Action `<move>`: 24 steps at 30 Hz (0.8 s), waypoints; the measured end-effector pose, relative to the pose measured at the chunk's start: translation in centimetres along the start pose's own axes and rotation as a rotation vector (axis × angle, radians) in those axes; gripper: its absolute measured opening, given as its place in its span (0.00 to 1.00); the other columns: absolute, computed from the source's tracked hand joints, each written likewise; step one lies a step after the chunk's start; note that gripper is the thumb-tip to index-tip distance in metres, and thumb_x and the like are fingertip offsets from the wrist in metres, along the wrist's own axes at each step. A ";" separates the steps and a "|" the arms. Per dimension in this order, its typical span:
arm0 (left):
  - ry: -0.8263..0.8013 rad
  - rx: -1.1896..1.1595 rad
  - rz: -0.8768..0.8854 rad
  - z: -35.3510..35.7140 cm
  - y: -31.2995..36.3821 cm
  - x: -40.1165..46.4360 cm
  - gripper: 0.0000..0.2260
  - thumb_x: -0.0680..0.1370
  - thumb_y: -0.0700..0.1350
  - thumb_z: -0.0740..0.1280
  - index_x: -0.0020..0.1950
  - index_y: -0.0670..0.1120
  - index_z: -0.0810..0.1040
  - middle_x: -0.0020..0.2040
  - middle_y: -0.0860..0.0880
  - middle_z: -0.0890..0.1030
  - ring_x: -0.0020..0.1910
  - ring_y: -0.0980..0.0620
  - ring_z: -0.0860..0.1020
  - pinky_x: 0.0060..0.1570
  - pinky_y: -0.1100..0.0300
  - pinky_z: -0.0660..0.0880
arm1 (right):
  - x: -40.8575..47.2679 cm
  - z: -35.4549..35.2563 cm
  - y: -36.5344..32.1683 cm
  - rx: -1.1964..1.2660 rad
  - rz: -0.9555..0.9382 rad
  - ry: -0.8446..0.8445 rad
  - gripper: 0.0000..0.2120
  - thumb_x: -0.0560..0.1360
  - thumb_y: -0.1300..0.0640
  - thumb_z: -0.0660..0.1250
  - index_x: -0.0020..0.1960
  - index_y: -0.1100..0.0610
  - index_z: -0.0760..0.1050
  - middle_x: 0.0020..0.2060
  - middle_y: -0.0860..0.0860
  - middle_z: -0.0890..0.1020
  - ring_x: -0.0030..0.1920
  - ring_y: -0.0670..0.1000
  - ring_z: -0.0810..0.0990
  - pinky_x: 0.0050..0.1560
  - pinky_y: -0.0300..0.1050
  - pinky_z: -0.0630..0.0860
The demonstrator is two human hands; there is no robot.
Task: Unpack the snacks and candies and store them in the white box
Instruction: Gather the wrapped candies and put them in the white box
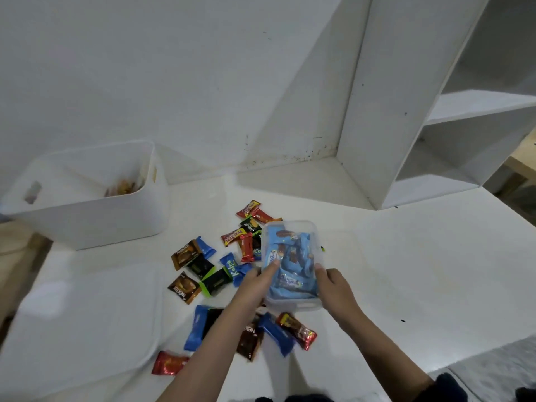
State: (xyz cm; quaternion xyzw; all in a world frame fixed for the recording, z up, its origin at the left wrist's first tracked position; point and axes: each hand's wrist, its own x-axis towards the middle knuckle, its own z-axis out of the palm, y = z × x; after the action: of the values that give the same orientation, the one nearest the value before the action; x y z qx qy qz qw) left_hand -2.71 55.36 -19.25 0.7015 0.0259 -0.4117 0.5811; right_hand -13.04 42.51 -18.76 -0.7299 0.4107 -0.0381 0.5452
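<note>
Clear plastic tub (pixel 291 303); glossy foil-like wrappers (pixel 185 287); white box (pixel 95 221) seemingly matt plastic.

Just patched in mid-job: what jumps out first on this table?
The clear tub packed with blue packets, held at centre between the left hand and right hand. Around it, loose wrapped snacks lie scattered on the white table. The white box stands far left.

Clear tub (pixel 291 303) of blue snacks, wrapped candies (pixel 203 271) scattered on table, white box (pixel 95 216) far left
</note>
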 end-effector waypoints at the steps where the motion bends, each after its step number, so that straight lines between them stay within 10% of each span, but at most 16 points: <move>1: 0.015 -0.008 0.014 -1.6 0.4 -0.3 0.15 0.76 0.58 0.65 0.56 0.49 0.74 0.46 0.51 0.81 0.44 0.54 0.80 0.37 0.60 0.76 | -0.1 1.4 -1.1 0.025 0.016 -0.015 0.17 0.80 0.44 0.54 0.50 0.58 0.70 0.44 0.50 0.77 0.43 0.47 0.77 0.38 0.43 0.74; 11: 0.174 -0.046 0.138 -19.0 6.4 -4.0 0.13 0.75 0.56 0.68 0.48 0.46 0.78 0.39 0.50 0.84 0.36 0.53 0.83 0.33 0.62 0.78 | -2.4 15.1 -13.4 0.148 -0.080 -0.167 0.20 0.77 0.39 0.57 0.54 0.56 0.70 0.49 0.51 0.78 0.49 0.52 0.80 0.52 0.55 0.80; 24: 0.471 0.086 0.277 -39.9 19.5 -3.6 0.24 0.72 0.59 0.69 0.54 0.39 0.78 0.37 0.45 0.81 0.30 0.48 0.78 0.32 0.61 0.74 | 0.0 31.2 -31.9 0.287 -0.225 -0.362 0.22 0.77 0.41 0.59 0.54 0.60 0.75 0.49 0.57 0.82 0.46 0.58 0.83 0.46 0.52 0.79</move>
State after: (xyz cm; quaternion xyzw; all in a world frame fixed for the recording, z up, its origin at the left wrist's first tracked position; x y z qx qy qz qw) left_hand 26.79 84.08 -2.17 0.7987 0.0466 -0.1547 0.5796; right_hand 20.48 68.49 -4.95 -0.6812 0.2133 -0.0251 0.6999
